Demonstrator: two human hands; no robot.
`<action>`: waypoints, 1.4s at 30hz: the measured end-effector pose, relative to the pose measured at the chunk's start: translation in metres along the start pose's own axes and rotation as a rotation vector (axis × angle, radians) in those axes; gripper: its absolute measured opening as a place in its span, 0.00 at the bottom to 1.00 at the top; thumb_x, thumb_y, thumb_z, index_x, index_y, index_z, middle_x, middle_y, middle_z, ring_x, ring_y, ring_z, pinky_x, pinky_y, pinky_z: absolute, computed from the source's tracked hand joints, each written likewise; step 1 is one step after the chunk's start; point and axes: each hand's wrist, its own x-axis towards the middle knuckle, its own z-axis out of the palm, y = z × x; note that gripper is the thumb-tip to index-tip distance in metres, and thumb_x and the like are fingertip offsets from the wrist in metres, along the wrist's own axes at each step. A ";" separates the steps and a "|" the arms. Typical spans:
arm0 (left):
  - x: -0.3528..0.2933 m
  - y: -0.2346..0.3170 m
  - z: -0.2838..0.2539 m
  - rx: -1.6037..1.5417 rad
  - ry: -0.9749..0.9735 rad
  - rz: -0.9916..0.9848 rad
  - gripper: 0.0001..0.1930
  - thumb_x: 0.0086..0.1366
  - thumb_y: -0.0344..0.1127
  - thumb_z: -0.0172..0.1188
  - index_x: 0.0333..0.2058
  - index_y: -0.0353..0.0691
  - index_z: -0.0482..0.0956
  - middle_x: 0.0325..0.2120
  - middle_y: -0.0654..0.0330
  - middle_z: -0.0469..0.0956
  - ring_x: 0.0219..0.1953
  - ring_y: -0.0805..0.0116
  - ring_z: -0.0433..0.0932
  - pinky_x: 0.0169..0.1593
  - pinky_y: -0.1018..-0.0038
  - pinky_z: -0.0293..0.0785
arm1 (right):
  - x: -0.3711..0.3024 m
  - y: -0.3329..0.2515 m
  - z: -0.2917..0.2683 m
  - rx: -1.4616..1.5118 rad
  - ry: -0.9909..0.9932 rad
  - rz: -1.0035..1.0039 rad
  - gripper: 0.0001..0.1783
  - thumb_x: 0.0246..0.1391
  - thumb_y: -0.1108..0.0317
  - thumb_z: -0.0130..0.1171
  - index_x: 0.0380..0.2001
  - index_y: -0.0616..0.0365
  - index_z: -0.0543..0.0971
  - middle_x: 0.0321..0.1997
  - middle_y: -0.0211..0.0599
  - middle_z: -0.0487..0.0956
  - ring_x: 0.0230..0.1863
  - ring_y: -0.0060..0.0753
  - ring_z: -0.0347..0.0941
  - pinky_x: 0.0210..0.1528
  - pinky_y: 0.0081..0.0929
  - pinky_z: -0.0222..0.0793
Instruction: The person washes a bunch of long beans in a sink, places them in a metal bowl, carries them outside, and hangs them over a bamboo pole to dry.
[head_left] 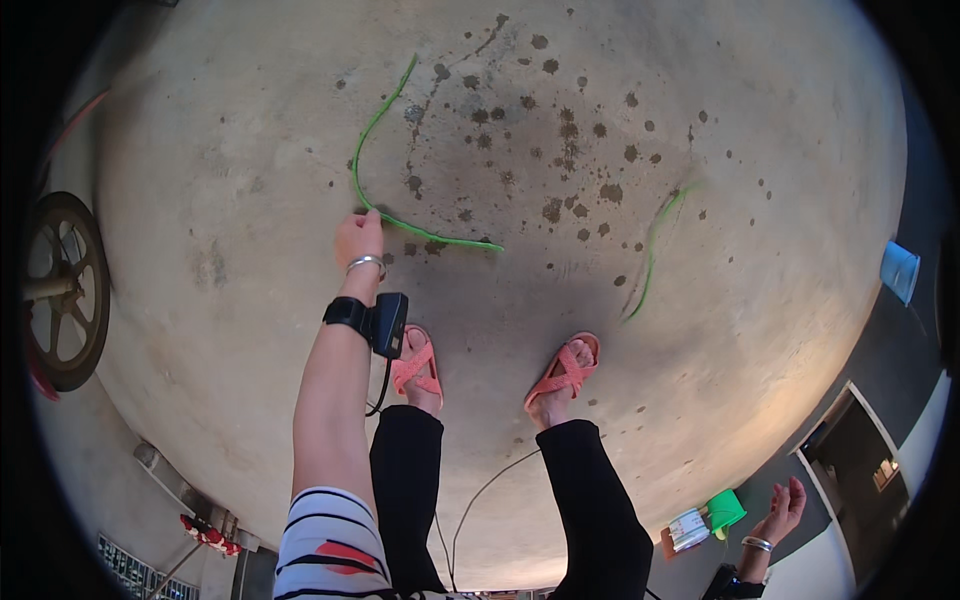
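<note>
A long, thin, slightly curved green strand (357, 160) is held in my left hand (359, 240), whose fingers are closed around it partway along. One end points up and away, and the other reaches right, in front of my feet. I cannot make out whether it is a bean, a stem or a cord. My right hand (781, 514) is raised at the lower right, its fingers apart and nothing in them. A second green strand (652, 255) shows to the right on or above the floor, its upper part blurred.
Dark wet spots (569, 130) dot the concrete floor (250, 100). A spoked wheel (68, 290) stands at the left. Toward the right are a blue container (899, 271), a green bucket (726, 510) and a doorway (850, 470). A cable (480, 495) runs between my legs.
</note>
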 end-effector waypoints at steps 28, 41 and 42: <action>-0.173 0.040 -0.129 -0.867 -0.788 0.213 0.05 0.56 0.27 0.50 0.31 0.36 0.66 0.27 0.56 0.72 0.31 0.71 0.70 0.41 0.74 0.65 | -0.053 0.076 0.426 -0.456 -0.592 -0.442 0.09 0.40 0.65 0.57 0.27 0.52 0.72 0.25 0.36 0.73 0.28 0.41 0.69 0.31 0.36 0.63; -0.277 0.093 -0.283 -0.827 -0.747 0.025 0.02 0.57 0.27 0.51 0.29 0.37 0.67 0.25 0.57 0.74 0.26 0.71 0.75 0.30 0.78 0.74 | -0.111 -0.106 0.180 0.189 -0.991 -0.726 0.08 0.42 0.73 0.52 0.30 0.58 0.73 0.28 0.39 0.72 0.31 0.38 0.69 0.34 0.28 0.66; -0.290 0.100 -0.297 -0.838 -0.796 -0.025 0.02 0.57 0.27 0.51 0.29 0.37 0.68 0.25 0.56 0.75 0.24 0.70 0.75 0.29 0.77 0.75 | -0.122 -0.132 0.153 0.239 -1.008 -0.777 0.07 0.41 0.73 0.51 0.28 0.58 0.72 0.30 0.39 0.72 0.37 0.41 0.69 0.41 0.30 0.64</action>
